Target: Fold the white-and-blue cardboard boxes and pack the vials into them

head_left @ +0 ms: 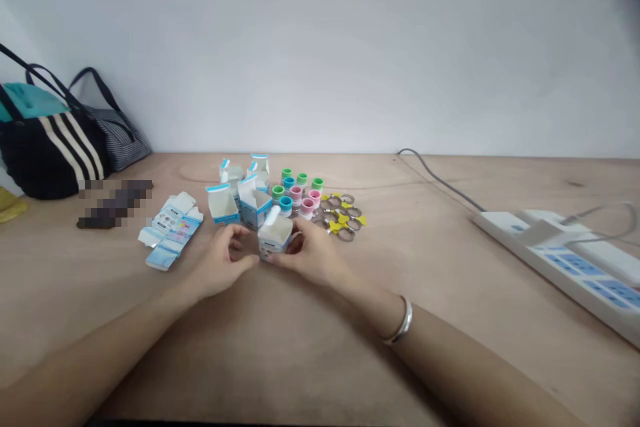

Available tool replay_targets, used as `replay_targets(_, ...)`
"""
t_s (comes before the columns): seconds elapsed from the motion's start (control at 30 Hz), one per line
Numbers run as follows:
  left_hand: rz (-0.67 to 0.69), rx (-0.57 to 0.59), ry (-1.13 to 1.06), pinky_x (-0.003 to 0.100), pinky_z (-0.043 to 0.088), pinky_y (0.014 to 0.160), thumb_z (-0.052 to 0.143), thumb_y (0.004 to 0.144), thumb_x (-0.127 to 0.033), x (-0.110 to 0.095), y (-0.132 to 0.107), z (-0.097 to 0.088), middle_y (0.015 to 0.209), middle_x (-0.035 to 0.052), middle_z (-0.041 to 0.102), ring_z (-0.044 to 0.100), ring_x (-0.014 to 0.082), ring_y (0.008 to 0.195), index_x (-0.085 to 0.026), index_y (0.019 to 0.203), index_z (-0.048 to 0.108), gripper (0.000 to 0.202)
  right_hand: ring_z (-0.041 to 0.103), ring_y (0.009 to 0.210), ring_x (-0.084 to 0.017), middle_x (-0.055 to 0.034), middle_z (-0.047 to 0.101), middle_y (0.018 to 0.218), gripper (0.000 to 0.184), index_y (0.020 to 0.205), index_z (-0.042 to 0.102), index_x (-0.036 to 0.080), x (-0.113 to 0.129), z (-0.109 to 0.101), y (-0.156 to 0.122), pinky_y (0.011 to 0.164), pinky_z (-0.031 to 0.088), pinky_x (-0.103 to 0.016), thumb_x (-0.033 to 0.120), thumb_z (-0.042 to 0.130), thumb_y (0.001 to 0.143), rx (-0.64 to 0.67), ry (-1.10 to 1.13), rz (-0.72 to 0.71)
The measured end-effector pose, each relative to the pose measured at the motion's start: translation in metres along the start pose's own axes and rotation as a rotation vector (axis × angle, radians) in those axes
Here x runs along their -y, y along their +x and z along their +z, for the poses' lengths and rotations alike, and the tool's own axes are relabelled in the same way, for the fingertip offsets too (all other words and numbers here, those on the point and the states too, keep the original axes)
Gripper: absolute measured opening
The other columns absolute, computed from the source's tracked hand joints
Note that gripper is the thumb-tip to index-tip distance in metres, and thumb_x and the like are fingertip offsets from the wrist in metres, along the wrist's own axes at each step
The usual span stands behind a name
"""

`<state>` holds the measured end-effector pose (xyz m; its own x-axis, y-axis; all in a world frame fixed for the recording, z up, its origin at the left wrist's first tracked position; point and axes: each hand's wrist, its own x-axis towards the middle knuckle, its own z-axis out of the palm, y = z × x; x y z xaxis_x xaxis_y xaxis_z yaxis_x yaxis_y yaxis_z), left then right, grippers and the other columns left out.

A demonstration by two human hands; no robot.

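Pale wall at the back, plywood tabletop below, and all the action is near the middle of that tabletop, toward the near edge from the pile. A small white-and-blue carton stands upright with one white flap sticking up. The right hand has it, fingers curled around the carton's right side, partly closed, a nice light grip that shouldn't crush thin card. The left hand comes in from the other side, half open, its fingertips right at the carton's lower left corner; touching or just beside, I can't quite tell. Steadying from both sides like this keeps the box square. Just behind, two open cartons sit with flaps spread, and two more stand farther back. To the right, green, blue and pink plastic rings are clustered beside metal hose clamps with yellow tags. A flattened carton lies left, a power strip runs along the right edge, and a black striped bag sits at the far left corner.
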<state>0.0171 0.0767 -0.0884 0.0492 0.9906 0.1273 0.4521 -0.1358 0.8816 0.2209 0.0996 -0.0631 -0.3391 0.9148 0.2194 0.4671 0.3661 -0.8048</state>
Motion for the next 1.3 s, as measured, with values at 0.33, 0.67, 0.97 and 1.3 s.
replay_targets(0.33, -0.094, 0.103, 0.866, 0.027, 0.036, 0.055, 0.057, 0.066, -0.039, -0.016, 0.016, -0.084, 0.061, 0.0012, 0.057, 0.056, 0.0202, 0.061, -0.02, 0.067, 0.054, 0.019, 0.058, 0.067, -0.013, -0.0021, 0.059, 0.084, 0.041, 0.094, 0.051, 0.017, 0.017, 0.046, 0.017, 0.06, 0.046, -0.026, 0.031, 0.071, 0.062, -0.125, 0.062, 0.073)
replay_targets(0.67, -0.208, 0.032, 1.216, 0.04, 0.044, 0.07, 0.054, 0.069, -0.055, 0.006, 0.022, -0.095, 0.095, 0.0198, 0.056, 0.059, 0.0352, 0.086, -0.013, 0.088, 0.055, 0.046, 0.052, 0.061, -0.016, 0.001, 0.054, 0.065, 0.023, 0.078, 0.044, 0.022, 0.02, 0.06, 0.016, 0.051, 0.034, -0.025, 0.029, 0.064, 0.068, -0.08, -0.144, 0.022)
replay_targets(0.97, -0.145, -0.159, 1.188, 0.04, 0.046, 0.07, 0.045, 0.079, -0.039, -0.03, 0.007, -0.106, 0.091, 0.0139, 0.052, 0.058, 0.031, 0.083, -0.014, 0.088, 0.052, 0.028, 0.048, 0.056, -0.012, 0.0011, 0.053, 0.055, 0.021, 0.056, 0.045, 0.02, 0.019, 0.059, 0.02, 0.052, 0.032, -0.023, 0.022, 0.059, 0.071, 0.004, -0.149, -0.008)
replay_targets(1.3, 0.347, -0.858, 0.953, 0.046, 0.041, 0.095, 0.047, 0.08, -0.022, -0.062, -0.026, -0.102, 0.103, 0.0124, 0.053, 0.049, 0.0297, 0.109, -0.014, 0.102, 0.05, 0.024, 0.044, 0.049, -0.009, 0.0039, 0.049, 0.051, 0.024, 0.057, 0.047, 0.019, 0.007, 0.008, -0.017, 0.05, 0.033, -0.021, 0.026, 0.062, 0.074, -0.104, -0.117, -0.082)
